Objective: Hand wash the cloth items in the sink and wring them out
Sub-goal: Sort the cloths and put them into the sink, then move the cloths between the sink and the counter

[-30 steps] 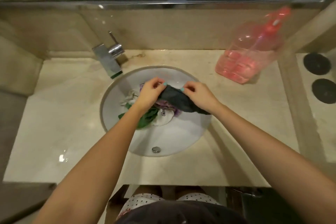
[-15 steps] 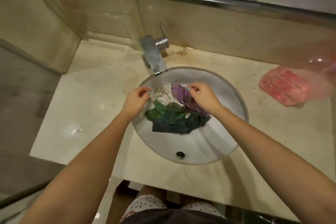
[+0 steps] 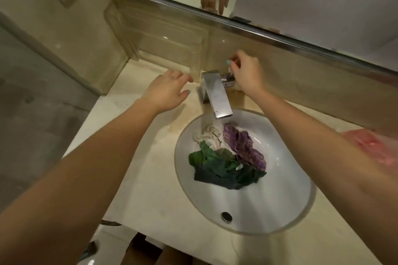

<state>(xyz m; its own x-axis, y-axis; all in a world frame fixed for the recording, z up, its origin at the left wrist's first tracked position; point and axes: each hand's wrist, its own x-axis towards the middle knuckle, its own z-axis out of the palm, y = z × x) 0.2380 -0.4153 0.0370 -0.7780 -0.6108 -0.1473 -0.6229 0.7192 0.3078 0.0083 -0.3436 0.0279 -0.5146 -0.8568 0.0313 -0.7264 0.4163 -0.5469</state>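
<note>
Looking down, we find the cloth items heaped in the white sink, on the side nearest the faucet. The white cloth lies just under the spout with the purple cloth beside it, and the green cloth and dark teal cloth lie nearer us. Our left hand hovers over the countertop left of the faucet, fingers loosely spread, holding nothing. Our right hand sits at the faucet handle, fingers curled. We cannot tell whether they grip it, since the hand hides the lever.
</note>
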